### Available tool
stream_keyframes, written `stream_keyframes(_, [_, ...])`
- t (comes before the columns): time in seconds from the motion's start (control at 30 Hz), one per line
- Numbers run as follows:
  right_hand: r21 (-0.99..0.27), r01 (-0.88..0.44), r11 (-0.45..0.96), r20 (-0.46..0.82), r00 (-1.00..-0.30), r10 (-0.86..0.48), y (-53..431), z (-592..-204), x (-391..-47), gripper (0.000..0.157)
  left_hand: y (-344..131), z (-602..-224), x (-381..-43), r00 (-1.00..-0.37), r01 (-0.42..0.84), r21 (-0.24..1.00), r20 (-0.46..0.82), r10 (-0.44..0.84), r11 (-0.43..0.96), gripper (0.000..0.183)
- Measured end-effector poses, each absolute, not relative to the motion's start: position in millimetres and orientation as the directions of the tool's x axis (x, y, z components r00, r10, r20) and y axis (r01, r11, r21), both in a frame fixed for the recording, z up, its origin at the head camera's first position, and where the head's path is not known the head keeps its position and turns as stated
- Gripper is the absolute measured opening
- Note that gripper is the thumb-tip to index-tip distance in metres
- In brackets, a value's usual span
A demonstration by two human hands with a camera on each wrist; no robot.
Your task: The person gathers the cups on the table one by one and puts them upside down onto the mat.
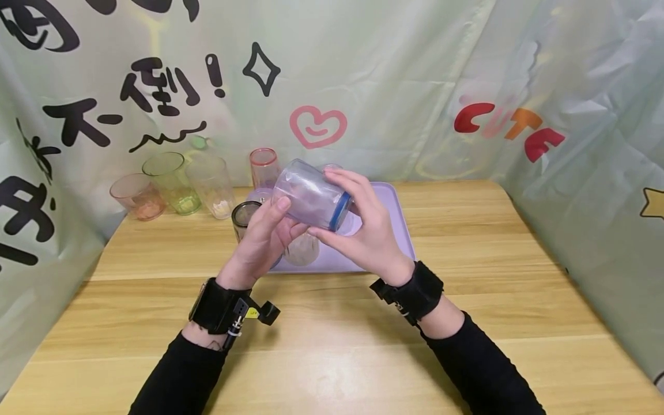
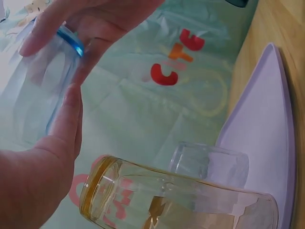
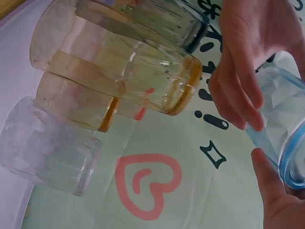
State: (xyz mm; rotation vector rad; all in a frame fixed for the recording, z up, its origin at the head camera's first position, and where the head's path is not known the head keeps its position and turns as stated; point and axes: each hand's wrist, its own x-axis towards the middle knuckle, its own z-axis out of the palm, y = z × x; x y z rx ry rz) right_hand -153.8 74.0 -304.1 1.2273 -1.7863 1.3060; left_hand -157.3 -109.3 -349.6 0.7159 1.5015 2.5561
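Note:
A clear drinking glass with a blue rim (image 1: 311, 193) is held up over the tray, tipped on its side with the rim toward the right. My left hand (image 1: 264, 239) grips its base end, thumb along the near side and fingers beneath. At the rim end, my right hand (image 1: 370, 230) holds it with fingers over the top and thumb below. In the right wrist view, a tall amber-rimmed glass (image 3: 138, 67), a shorter amber-rimmed glass (image 3: 76, 102) and a small clear glass (image 3: 50, 145) stand on the tray. My hands partly hide these glasses in the head view.
The purple tray (image 1: 396, 225) lies under the hands on the wooden table (image 1: 467, 259). A black-rimmed glass (image 1: 242, 214) and a red-rimmed glass (image 1: 264, 167) stand at its left. Farther left are a pink glass (image 1: 137, 197), a green glass (image 1: 171, 181) and a tall clear glass (image 1: 210, 187).

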Motion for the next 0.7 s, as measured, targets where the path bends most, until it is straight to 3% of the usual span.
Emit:
stream_keyframes(0.2, [-0.51,-0.859,0.044,0.819,-0.5,-0.282,82,-302,-156,0.071,-107,-351,-156,-0.866,0.158,0.866,0.352,0.354,-0.475,0.057])
stream_keyframes(0.37, [-0.567,-0.823,0.041,0.802,-0.562,-0.203,91,-298,-160,0.067,-99,-357,-154,-0.888,0.222,0.916,0.332,0.318,-0.335,0.039])
stream_keyframes(0.47, [-0.605,-0.79,0.094,0.773,-0.612,-0.167,98,-294,-163,0.064,-91,-359,-151,-0.892,0.317,0.935,0.351,0.286,-0.158,0.03])
stream_keyframes(0.57, [-0.654,-0.734,0.184,0.719,-0.678,-0.152,106,-289,-165,0.062,-85,-361,-148,-0.868,0.44,0.891,0.388,0.311,0.116,0.023])
stream_keyframes(0.7, [-0.668,-0.678,0.308,0.659,-0.731,-0.181,119,-287,-172,0.061,-82,-376,-150,-0.799,0.597,0.626,0.405,0.445,0.502,0.017])
